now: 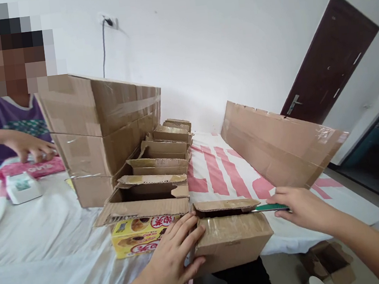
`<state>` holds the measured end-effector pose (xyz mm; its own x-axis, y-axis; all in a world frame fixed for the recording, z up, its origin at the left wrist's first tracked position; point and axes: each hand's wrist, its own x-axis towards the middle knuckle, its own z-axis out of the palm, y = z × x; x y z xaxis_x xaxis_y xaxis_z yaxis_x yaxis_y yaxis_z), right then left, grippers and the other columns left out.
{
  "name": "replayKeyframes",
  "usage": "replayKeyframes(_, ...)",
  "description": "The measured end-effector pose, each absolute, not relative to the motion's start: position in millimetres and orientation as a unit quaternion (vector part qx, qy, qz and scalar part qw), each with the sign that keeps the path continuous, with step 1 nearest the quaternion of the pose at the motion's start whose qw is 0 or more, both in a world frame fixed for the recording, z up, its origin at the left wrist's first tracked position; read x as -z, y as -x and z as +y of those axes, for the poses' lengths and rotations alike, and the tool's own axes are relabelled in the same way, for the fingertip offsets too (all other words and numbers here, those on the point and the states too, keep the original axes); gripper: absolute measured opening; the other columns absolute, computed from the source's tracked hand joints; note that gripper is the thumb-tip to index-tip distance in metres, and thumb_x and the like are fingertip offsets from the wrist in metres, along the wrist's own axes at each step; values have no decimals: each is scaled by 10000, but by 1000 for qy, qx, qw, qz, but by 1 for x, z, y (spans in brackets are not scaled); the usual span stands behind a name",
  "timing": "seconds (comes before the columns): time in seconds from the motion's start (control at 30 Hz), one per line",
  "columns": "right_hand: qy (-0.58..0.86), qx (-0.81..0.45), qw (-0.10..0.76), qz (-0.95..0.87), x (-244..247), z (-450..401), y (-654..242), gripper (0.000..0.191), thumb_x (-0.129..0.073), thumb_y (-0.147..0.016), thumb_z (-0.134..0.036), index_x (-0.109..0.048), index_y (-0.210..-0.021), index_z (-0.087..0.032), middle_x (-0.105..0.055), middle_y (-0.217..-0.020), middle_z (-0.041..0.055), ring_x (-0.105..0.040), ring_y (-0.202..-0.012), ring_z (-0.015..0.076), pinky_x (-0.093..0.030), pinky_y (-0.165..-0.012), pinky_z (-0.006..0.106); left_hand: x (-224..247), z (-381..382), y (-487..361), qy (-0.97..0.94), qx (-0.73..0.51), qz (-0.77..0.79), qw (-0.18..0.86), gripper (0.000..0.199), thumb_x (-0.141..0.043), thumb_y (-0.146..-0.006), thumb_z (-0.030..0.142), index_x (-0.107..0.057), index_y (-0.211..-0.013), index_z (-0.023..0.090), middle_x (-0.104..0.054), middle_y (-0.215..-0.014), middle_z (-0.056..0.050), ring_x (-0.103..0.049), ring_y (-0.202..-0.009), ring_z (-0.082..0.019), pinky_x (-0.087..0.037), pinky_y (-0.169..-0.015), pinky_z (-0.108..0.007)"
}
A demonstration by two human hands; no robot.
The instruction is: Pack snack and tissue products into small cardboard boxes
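Cardboard box (236, 248) — beside red-lettered yellow carton (130, 243).

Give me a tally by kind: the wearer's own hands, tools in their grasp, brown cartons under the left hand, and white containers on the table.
Wearer's hands, left hand and right hand: 2
Green tool in the right hand: 1
Brown carton under the left hand: 1
White container on the table: 1
Total: 5
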<state>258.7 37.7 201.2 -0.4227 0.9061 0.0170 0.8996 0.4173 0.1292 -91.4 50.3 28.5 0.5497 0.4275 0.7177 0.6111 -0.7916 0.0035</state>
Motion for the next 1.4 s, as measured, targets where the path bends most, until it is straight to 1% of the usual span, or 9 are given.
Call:
replayKeyframes(0.1, -568, 48, -110, 814, -183, 46, -309, 303, -571, -874, -428, -675, -1120, -285, -690, -1057, 44, -647, -954, 232, -500, -810, 325, -28, 50, 90, 868, 379, -301, 111, 542, -603, -821, 268, -475, -1339, 175, -547, -1343, -151, -493, -1269, -310, -482, -987, -448)
replayKeyframes(0.2, -631, 51, -218, 743, -131, 60, -347, 408, -490, -891, -486, -638, -1172, -230, -684, -1164, 83, -633, -1062, 264, -499, -910, 364, -29, 49, 88, 866, 385, -306, 92, 549, -601, -817, 248, -466, -1346, 186, -529, -1357, -150, -487, -1271, -311, -473, -1002, -457)
replayKeyframes(0.37, -649, -27, -176, 740, -22, 73, -349, 411, -420, -859, -298, -607, -1194, -152, -692, -1070, 123, -663, -1002, 266, -522, -875, 421, -31, 48, 85, 863, 391, -309, 81, 532, -604, -819, 241, -474, -1334, 203, -520, -1360, -156, -476, -1276, -320, -466, -1011, -479)
replayKeyframes(0.47, -623, -27, -156, 766, 0, 75, -339, 402, -492, -783, -229, -631, -1154, -158, -703, -970, 91, -677, -907, 251, -541, -803, 399, -30, 47, 85, 867, 384, -306, 80, 518, -611, -827, 241, -488, -1330, 217, -512, -1372, -150, -458, -1295, -322, -465, -1017, -487)
replayKeyframes(0.67, -583, -70, -179, 790, -82, 78, -314, 277, -434, -934, -266, -627, -1106, -170, -652, -1110, 126, -588, -1066, 252, -459, -946, 448, -27, 47, 88, 874, 375, -301, 71, 510, -600, -857, 250, -479, -1352, 218, -493, -1391, -150, -428, -1322, -324, -468, -1014, -486)
replayKeyframes(0.73, -504, -78, -215, 833, -118, 73, -284, 236, -432, -955, -239, -625, -1084, -197, -660, -1053, 97, -589, -1019, 226, -474, -910, 413, -28, 48, 87, 872, 379, -300, 70, 501, -594, -857, 248, -484, -1344, 213, -504, -1376, -151, -433, -1315, -328, -471, -1007, -490)
replayKeyframes(0.83, -346, -77, -177, 918, -150, 66, -230, 239, -433, -956, -164, -635, -1066, -227, -663, -1034, 66, -575, -971, 191, -482, -856, 363, -30, 50, 85, 872, 383, -298, 68, 482, -592, -846, 247, -503, -1317, 204, -523, -1345, -152, -445, -1300, -328, -474, -1000, -496)
replayKeyframes(1.13, -167, -239, -28, 956, -149, 84, -186, 219, -432, -954, -118, -619, -851, -171, -664, -1013, 69, -522, -1002, 216, -397, -805, 350, -33, 49, 84, 873, 383, -293, 69, 463, -588, -848, 260, -506, -1300, 201, -554, -1306, -152, -463, -1289, -325, -482, -992, -487)
replayKeyframes(1.4, -228, -159, -76, 958, -155, 78, -191, 237, -390, -940, -92, -616, -944, -164, -662, -956, 74, -523, -943, 190, -419, -802, 327, -33, 50, 85, 874, 389, -284, 63, 494, -589, -850, 246, -493, -1334, 214, -598, -1252, -128, -458, -1305, -315, -481, -1005, -450)
